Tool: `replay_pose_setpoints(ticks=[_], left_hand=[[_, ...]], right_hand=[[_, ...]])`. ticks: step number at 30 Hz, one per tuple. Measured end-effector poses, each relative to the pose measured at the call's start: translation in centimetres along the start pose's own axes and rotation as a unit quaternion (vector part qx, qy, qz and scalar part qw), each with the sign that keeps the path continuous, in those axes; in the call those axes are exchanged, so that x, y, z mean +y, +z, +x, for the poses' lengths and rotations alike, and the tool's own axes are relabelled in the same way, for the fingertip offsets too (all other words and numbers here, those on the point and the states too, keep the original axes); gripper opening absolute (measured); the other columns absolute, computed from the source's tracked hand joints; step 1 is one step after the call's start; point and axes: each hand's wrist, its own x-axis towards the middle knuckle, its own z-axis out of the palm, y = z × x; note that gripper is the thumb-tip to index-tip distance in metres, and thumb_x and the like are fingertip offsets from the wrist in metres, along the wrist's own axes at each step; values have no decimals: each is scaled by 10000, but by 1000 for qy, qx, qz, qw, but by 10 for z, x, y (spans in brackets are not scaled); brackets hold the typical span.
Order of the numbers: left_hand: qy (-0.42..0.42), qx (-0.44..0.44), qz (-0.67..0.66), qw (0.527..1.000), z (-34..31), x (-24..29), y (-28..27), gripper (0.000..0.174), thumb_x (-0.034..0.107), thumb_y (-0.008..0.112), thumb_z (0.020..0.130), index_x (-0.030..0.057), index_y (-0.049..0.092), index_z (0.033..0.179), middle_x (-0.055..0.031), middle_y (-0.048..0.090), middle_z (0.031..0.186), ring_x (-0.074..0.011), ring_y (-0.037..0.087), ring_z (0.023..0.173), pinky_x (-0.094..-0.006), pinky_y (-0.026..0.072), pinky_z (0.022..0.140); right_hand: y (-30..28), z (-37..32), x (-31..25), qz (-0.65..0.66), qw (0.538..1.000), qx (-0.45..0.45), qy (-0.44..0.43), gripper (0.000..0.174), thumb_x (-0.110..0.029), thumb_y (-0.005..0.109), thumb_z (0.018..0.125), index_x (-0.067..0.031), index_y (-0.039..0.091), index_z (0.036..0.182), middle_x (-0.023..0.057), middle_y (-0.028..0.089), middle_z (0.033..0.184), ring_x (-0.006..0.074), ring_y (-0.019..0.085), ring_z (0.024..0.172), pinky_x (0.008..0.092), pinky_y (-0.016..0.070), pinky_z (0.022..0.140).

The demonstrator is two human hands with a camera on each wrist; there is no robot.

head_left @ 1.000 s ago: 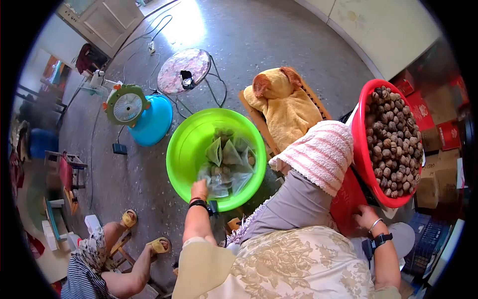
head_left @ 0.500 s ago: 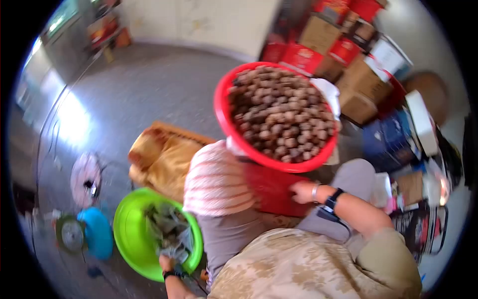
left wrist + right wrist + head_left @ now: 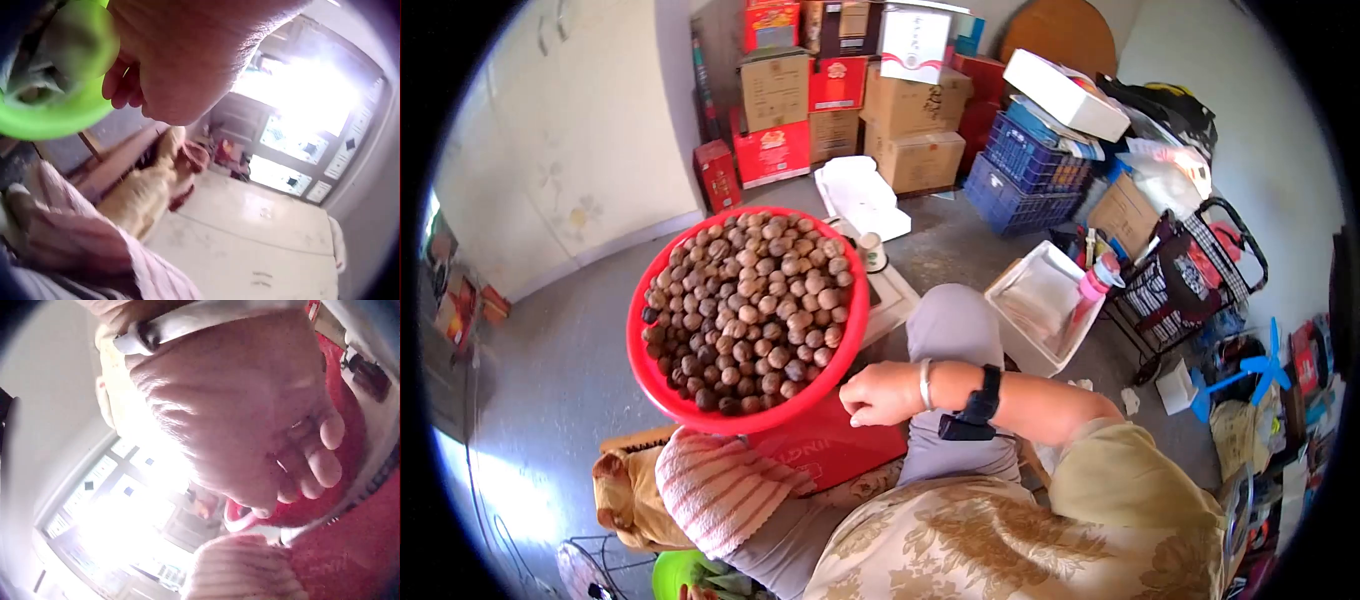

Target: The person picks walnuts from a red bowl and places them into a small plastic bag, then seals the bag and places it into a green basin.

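Your right hand (image 3: 885, 393), curled in an empty-looking fist, rests just beside the red basin (image 3: 740, 422) of nuts (image 3: 745, 300) left of centre, your left hand (image 3: 181, 62) by the green basin (image 3: 62, 106), grip unclear, so you seem between handfuls; reaching in next needs opened fingers.

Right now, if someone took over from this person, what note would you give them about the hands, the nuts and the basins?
Right hand: fingers curled, at the near rim of the red basin; whether it grips the rim is unclear.
Left hand: beside the green basin, fingers curled; any grip is hidden.
Things: the red basin is heaped with walnuts and sits above a red box by the knee.
Done: nothing certain.
Left: seemingly the whole heap of walnuts.
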Motion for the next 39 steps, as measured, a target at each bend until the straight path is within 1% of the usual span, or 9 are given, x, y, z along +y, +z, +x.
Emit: replay_pose_setpoints(ticks=[6, 8, 10, 14, 16, 21, 36, 38, 39], left_hand=[[12, -81, -130, 988, 102, 4, 39, 348, 132, 710, 910, 54, 611, 1234, -119, 694, 1009, -166, 612, 676, -302, 537, 589], [33, -105, -186, 976, 94, 32, 62, 318, 180, 666, 985, 75, 593, 1276, -110, 705, 1017, -94, 562, 581, -229, 467, 460], [37, -145, -199, 969, 99, 44, 68, 316, 198, 640, 1010, 87, 587, 1301, -101, 710, 1021, -109, 596, 605, -241, 509, 476], [-38, -180, -234, 955, 81, 100, 89, 318, 177, 605, 1030, 103, 569, 1338, -53, 698, 1011, -90, 615, 640, -225, 556, 536], [-55, -184, -305, 933, 67, 124, 104, 207, 176, 538, 1055, 209, 625, 1240, -17, 707, 928, -96, 618, 607, -264, 570, 514], [-21, -359, -256, 897, 40, 147, 131, 165, 113, 546, 1050, 149, 604, 1200, -34, 674, 946, -115, 649, 835, -273, 596, 686], [6, -360, -96, 928, -60, 177, 200, 102, 77, 587, 981, 65, 622, 1075, -34, 648, 925, -116, 615, 780, -227, 509, 668], [11, -365, 6, 931, -78, 193, 199, 401, 201, 677, 991, -9, 565, 1314, -131, 674, 1150, -236, 661, 978, -325, 533, 857], [33, -389, -62, 918, -72, 185, 222, 105, 69, 585, 966, 40, 642, 1049, -27, 654, 952, -104, 601, 799, -224, 493, 691]], right_hand=[[-100, -100, 14, 76, 942, 323, 45, 161, -209, 706, 925, -49, 704, 948, 67, 730, 853, 135, 676, 774, 313, 542, 709], [-117, -130, 60, 159, 868, 431, 190, 171, -212, 712, 919, -42, 707, 925, 55, 713, 777, 127, 663, 739, 316, 546, 693], [-120, -165, 145, -46, 821, 513, 246, 177, -219, 718, 896, -42, 710, 893, 130, 727, 822, 255, 700, 738, 368, 550, 701], [-98, -237, 276, -172, 771, 431, 436, 199, -253, 688, 872, -66, 750, 906, 205, 737, 944, 394, 702, 883, 454, 549, 804], [-75, -256, 304, -189, 767, 386, 477, 200, -248, 680, 875, -73, 765, 920, 211, 740, 950, 405, 695, 890, 449, 545, 811], [-55, -268, 322, -157, 765, 272, 561, 264, -266, 686, 842, -44, 786, 946, 241, 727, 981, 405, 696, 967, 444, 541, 916], [-92, -269, 274, -89, 743, 513, 420, 168, -156, 635, 899, -41, 734, 970, 216, 735, 937, 375, 709, 903, 437, 543, 829], [-106, -255, 249, -52, 764, 520, 378, 163, -165, 645, 906, -39, 730, 966, 193, 738, 914, 329, 708, 866, 413, 543, 807], [-114, -242, 228, -13, 782, 524, 337, 161, -173, 655, 913, -38, 727, 962, 169, 741, 891, 282, 708, 829, 388, 542, 785]])
